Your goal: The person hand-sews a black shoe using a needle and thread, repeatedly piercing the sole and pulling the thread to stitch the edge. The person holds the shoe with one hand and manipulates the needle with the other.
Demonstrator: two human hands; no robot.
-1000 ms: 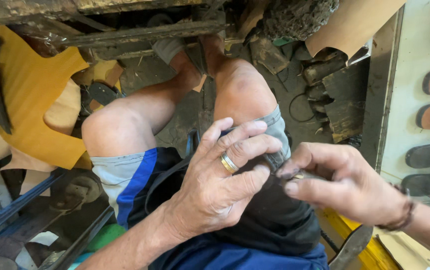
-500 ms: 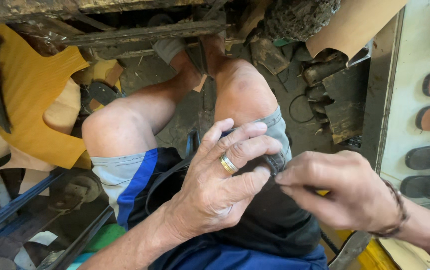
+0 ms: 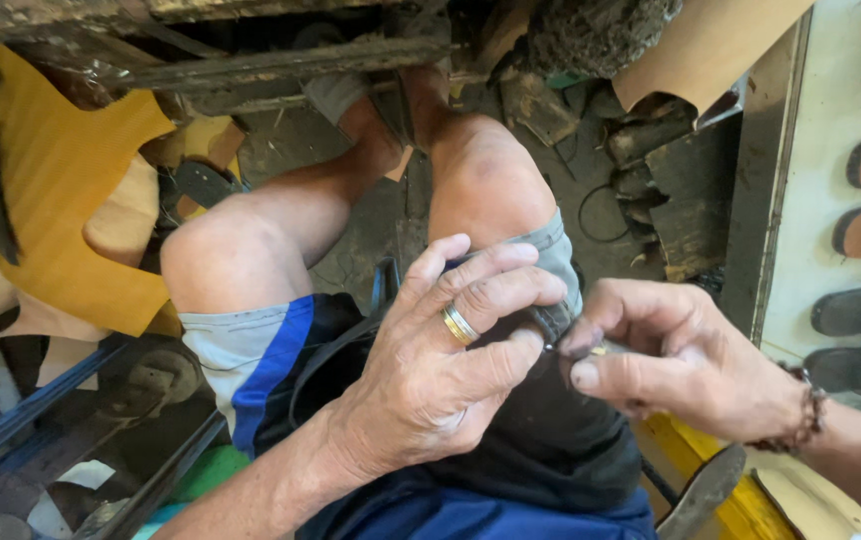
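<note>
A shiny gold metal ring (image 3: 459, 324) on the left hand (image 3: 431, 375) presses matt black cloth (image 3: 541, 440); the yellow sheet (image 3: 61, 190) looks like smooth leather.
</note>
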